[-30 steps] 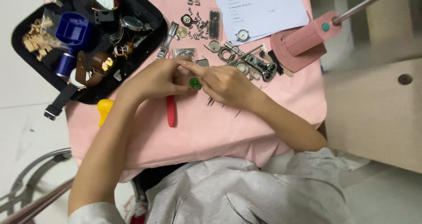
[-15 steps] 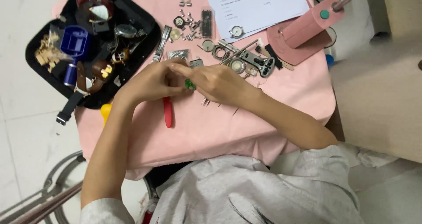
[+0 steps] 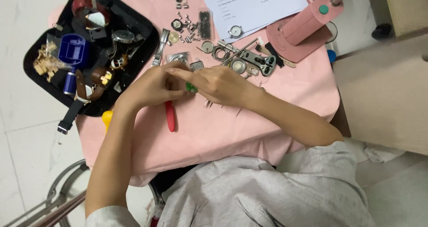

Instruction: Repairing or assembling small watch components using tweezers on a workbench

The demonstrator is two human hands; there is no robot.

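1. The left hand [image 3: 154, 86] and the right hand [image 3: 218, 84] meet fingertip to fingertip over the middle of the pink cloth [image 3: 249, 124] that covers the table.
2. A small green part [image 3: 191, 87] sits between the two hands, pinched at the point where the fingertips touch. Both hands are curled almost closed around it; which fingers carry the grip cannot be told.
3. A red-handled tool [image 3: 170, 115] lies flat on the cloth just near of the left hand, its upper end hidden under that hand.
4. A few thin metal pins [image 3: 208, 103] lie on the cloth under the right hand.
5. A yellow object [image 3: 107, 118] rests at the left edge of the cloth, beside the left forearm.
6. A black tray [image 3: 142, 24] stands at the far left. It holds a blue cup-shaped holder [image 3: 72, 49], a red-strapped watch [image 3: 84, 6], a brown-strapped watch [image 3: 96, 77] and other watch pieces.
7. Far of the hands, loose watch parts are scattered: a metal bracelet [image 3: 161, 46], round cases [image 3: 238, 65] and a case-opener wrench [image 3: 261, 60].
8. A printed sheet of paper [image 3: 254, 4] lies at the far edge, with a small dial [image 3: 235, 31] on it.
9. A pink press tool [image 3: 307, 24] stands at the far right.
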